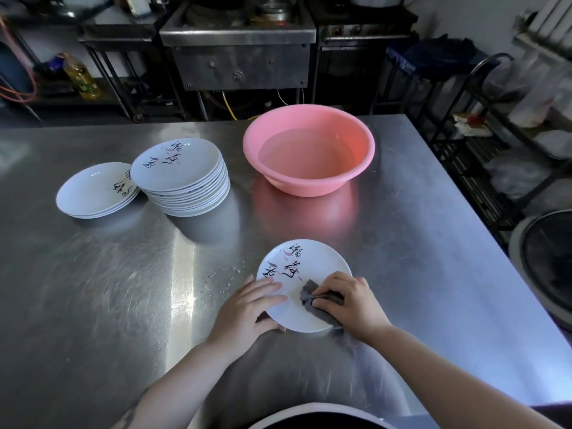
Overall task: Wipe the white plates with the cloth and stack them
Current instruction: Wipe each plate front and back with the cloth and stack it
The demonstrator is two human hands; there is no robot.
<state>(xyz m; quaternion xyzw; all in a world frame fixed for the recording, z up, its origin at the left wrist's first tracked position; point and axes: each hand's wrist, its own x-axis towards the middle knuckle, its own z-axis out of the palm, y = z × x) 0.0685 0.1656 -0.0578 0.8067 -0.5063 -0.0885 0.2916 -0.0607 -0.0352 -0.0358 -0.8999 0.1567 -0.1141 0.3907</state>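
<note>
A white plate (297, 267) with black calligraphy lies on the steel table (93, 289) near its front edge. My left hand (247, 308) holds the plate's left rim, fingers over the top and thumb under the edge. My right hand (349, 301) grips a grey cloth (309, 294) and presses it onto the plate's right side. Further back on the left stand a tall stack of white plates (182, 178) and, touching it on its left, a short stack of plates (96, 191).
A pink basin (309, 150) holding water sits at the back middle of the table. Water drops lie left of the plate I hold. Steel kitchen units stand behind the table. A wire rack (483, 119) and a round dark pan (544, 261) are off the right edge.
</note>
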